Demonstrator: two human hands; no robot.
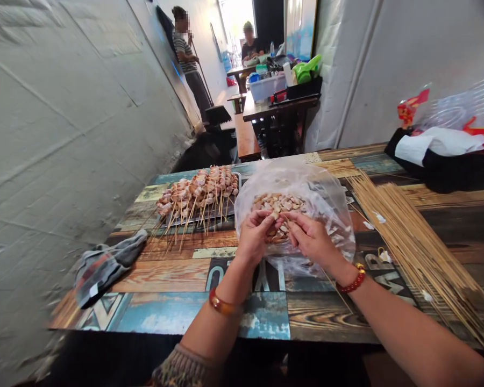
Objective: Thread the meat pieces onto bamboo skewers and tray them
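Over an opened clear plastic bag, my two hands meet fingertip to fingertip. Between the pinched fingers of my left hand is a small pale piece of meat. My right hand is closed on a thin bamboo skewer, whose long end slants down beneath my wrist. The skewer's tip is at the piece, too small to tell how far in. Many cut meat pieces lie in the bag under my hands. Left of the bag, a metal tray bears a heap of loaded meat skewers.
Bare bamboo skewers lie in a long pile at the right. A grey cloth rests at the table's left edge. Black bag and clear plastic containers stand back right. Behind, one person holds a broom; another person sits.
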